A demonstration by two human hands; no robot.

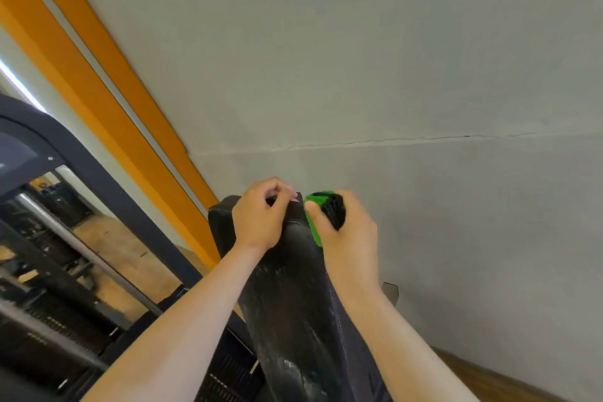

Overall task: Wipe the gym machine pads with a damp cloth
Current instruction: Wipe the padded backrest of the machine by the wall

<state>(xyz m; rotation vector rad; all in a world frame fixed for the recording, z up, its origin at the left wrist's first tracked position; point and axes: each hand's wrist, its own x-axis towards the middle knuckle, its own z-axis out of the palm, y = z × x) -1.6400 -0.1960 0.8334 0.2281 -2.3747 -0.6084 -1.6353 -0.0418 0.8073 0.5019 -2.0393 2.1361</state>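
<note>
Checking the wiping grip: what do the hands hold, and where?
The right hand grips a green-and-black cloth by its bunched middle; the left hand grips the top edge of the black pad.

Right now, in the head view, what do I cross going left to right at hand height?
Dark machine frame → orange wall stripe → left hand → green cloth → right hand → grey wall. The black pad spans beneath both hands.

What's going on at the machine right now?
A person is wiping a black pad on a gym machine. The left hand grips the pad's top end, while the right hand holds a bunched green and black cloth against its upper right edge. Wet streaks show down the pad's face.
</note>
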